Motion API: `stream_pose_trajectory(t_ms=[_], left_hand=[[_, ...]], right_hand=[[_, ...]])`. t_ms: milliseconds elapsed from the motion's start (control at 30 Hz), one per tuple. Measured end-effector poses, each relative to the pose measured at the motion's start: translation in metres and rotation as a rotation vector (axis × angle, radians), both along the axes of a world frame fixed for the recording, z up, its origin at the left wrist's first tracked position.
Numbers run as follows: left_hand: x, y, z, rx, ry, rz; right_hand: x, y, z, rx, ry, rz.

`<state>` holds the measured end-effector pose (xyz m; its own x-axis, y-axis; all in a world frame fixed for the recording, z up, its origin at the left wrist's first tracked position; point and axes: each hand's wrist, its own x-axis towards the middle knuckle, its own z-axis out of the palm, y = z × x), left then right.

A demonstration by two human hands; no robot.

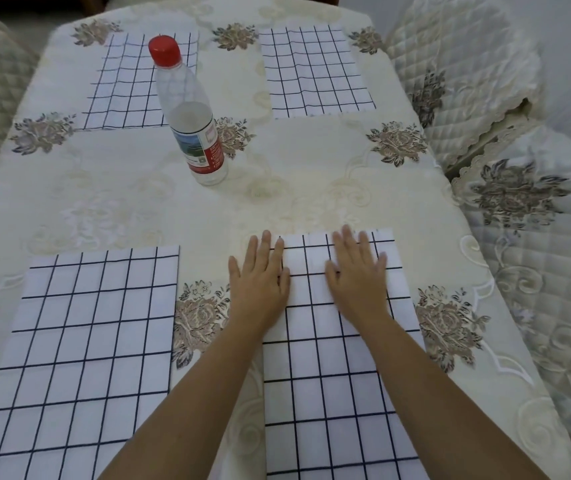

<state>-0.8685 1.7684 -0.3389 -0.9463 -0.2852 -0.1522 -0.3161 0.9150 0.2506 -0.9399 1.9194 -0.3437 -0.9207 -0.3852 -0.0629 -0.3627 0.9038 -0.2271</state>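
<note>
A white placemat with a dark blue grid [325, 368] lies flat at the near right of the table. My left hand [259, 278] lies flat with straight fingers on its far left edge, partly on the tablecloth. My right hand [358, 271] presses flat on the mat's far part, fingers spread. Neither hand holds anything. A second grid placemat [83, 351] lies at the near left, apart from both hands.
Two more grid placemats lie at the far left [128, 95] and far right [315, 71]. A clear plastic bottle with a red cap [190, 109] stands near the table's middle. The floral cream tablecloth [294, 188] covers the table. Quilted chair covers [467, 81] stand to the right.
</note>
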Motion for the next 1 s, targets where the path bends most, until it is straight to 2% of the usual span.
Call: stream_pose_trajectory(t_ms=[100, 233, 367, 433, 567, 733, 833, 933, 1000], left_hand=[[0.015, -0.008, 0.002, 0.014, -0.052, 0.091], [0.044, 0.0, 0.01, 0.119, -0.031, 0.186], [0.074, 0.028, 0.015, 0.053, 0.133, 0.071], [0.095, 0.042, 0.009, 0.044, 0.153, -0.017], [0.139, 0.04, 0.003, -0.002, 0.059, -0.074], [0.155, 0.022, 0.007, 0.04, 0.026, -0.065], [0.164, 0.023, 0.02, 0.251, 0.091, 0.022], [0.182, 0.024, 0.041, 0.574, 0.236, 0.243], [0.198, 0.017, 0.058, 0.74, 0.309, 0.396]], right_hand=[[0.0, 0.016, 0.004, 0.036, 0.01, -0.113], [0.016, 0.02, 0.014, 0.031, -0.048, -0.114], [0.074, -0.015, 0.032, 0.055, 0.025, 0.002], [0.111, -0.026, 0.028, 0.045, -0.035, 0.021], [0.148, 0.0, 0.016, 0.075, -0.075, 0.083], [0.142, 0.036, 0.014, 0.056, -0.058, -0.038], [0.147, 0.027, 0.024, -0.054, -0.141, -0.101], [0.177, -0.006, 0.05, -0.406, -0.252, -0.162], [0.204, -0.033, 0.07, -0.568, -0.322, -0.162]])
